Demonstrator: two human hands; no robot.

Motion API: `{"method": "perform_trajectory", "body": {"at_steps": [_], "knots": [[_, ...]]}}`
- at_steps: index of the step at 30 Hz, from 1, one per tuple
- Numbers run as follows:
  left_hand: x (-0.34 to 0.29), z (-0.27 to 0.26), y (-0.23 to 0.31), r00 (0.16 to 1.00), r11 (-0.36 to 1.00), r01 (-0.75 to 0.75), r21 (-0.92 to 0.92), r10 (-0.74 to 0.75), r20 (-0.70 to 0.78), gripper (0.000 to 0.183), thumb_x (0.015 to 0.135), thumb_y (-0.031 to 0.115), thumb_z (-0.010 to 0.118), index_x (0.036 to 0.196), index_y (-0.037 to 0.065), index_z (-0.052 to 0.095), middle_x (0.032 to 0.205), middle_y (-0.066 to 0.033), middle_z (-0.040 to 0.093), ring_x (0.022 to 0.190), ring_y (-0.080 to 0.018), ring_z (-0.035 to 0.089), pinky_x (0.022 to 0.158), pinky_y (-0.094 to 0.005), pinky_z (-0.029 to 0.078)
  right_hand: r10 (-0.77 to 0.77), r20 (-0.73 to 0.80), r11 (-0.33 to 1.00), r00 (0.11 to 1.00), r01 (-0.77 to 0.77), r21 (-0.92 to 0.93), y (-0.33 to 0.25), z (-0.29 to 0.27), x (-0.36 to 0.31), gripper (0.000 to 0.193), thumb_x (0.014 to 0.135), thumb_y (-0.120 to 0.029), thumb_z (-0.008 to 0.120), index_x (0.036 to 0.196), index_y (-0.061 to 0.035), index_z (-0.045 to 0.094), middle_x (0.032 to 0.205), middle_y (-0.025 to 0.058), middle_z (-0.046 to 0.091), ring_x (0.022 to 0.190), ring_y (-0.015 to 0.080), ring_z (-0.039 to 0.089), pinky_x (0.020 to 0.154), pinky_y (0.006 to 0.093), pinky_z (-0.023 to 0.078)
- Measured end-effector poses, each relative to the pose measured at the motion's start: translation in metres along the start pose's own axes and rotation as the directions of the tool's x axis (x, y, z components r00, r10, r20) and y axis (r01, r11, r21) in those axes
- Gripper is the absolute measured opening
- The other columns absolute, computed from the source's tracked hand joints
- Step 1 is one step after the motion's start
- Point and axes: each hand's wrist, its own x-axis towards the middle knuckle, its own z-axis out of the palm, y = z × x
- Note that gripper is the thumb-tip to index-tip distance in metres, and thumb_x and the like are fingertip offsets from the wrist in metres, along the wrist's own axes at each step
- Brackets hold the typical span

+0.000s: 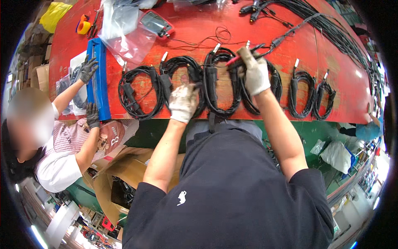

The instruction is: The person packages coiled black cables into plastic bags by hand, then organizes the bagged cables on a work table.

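Several coiled black cables with silver plug tips lie in a row along the near side of the red table (306,50). My left hand (183,101), in a soiled white work glove, is over the near part of the second coil (166,85) from the left. Its fingers are curled in; what they hold, if anything, cannot be made out. My right hand (255,74), gloved likewise, is closed on a red and black probe-like stick (234,61) above the coil (273,83) right of the middle one (211,85). A black cable end (265,50) lies against its fingers.
A handheld meter (156,23) with thin black leads lies at the back, beside clear plastic bags (124,37). Loose black cables (327,25) fill the back right. On the left, a co-worker's gloved hands (88,69) touch a blue tray (99,79). An open carton (110,182) stands below.
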Motion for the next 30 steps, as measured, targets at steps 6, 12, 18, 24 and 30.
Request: {"method": "perform_trajectory", "body": {"at_steps": [6, 12, 18, 24, 30], "knots": [[-0.074, 0.010, -0.060, 0.704, 0.656, 0.709, 0.258, -0.637, -0.314, 0.065, 0.093, 0.046, 0.064, 0.136, -0.001, 0.054, 0.122, -0.0293, 0.060, 0.113, -0.0403, 0.060, 0.100, -0.0451, 0.047, -0.114, -0.047, 0.986, 0.992, 0.119, 0.114, -0.033, -0.068, 0.022, 0.022, 0.098, -0.030, 0.068, 0.100, -0.0078, 0.069, 0.072, -0.0044, 0.060, 0.052, 0.0030, 0.051, 0.046, 0.0178, 0.039], [-0.006, -0.008, 0.026, 0.898, 0.933, 0.360, 0.017, -0.342, -0.277, 0.052, 0.090, 0.036, 0.069, 0.127, 0.000, 0.060, 0.117, -0.0227, 0.063, 0.113, -0.0402, 0.059, 0.102, -0.0512, 0.044, -0.050, -0.102, 0.981, 0.994, 0.068, 0.184, -0.003, -0.151, 0.026, 0.027, 0.097, -0.032, 0.070, 0.098, -0.0056, 0.067, 0.075, -0.0022, 0.060, 0.053, 0.0051, 0.050, 0.046, 0.0196, 0.038], [0.052, 0.100, 0.070, 0.882, 0.856, 0.448, -0.258, -0.470, -0.027, 0.036, 0.100, 0.037, 0.059, 0.097, 0.002, 0.068, 0.091, -0.0137, 0.070, 0.079, -0.0251, 0.067, 0.075, -0.0402, 0.053, 0.034, -0.045, 0.986, 0.998, -0.026, 0.165, 0.019, -0.157, 0.021, 0.029, 0.097, -0.034, 0.070, 0.096, -0.0048, 0.069, 0.069, -0.0018, 0.059, 0.049, 0.0054, 0.050, 0.045, 0.0209, 0.037], [0.084, 0.115, 0.040, 0.124, -0.293, 0.512, -0.808, -0.905, 0.407, 0.059, 0.098, 0.068, 0.043, 0.084, 0.012, 0.055, 0.067, -0.0027, 0.056, 0.051, -0.0146, 0.049, 0.045, -0.0310, 0.031, 0.074, -0.013, 0.985, 0.997, -0.071, 0.154, 0.018, -0.198, 0.014, 0.024, 0.101, -0.031, 0.064, 0.097, -0.0079, 0.067, 0.066, -0.0040, 0.055, 0.048, 0.0026, 0.046, 0.043, 0.0175, 0.036], [0.100, 0.094, 0.024, 0.375, -0.059, 0.586, -0.808, -0.864, 0.335, 0.029, 0.101, 0.037, 0.055, 0.085, 0.012, 0.058, 0.067, -0.0013, 0.055, 0.054, -0.0133, 0.049, 0.046, -0.0253, 0.034, 0.103, -0.004, 0.981, 0.995, -0.101, 0.165, 0.013, -0.207, 0.023, 0.025, 0.101, -0.032, 0.064, 0.096, -0.0074, 0.067, 0.064, -0.0030, 0.056, 0.046, 0.0032, 0.046, 0.042, 0.0176, 0.035]]}}
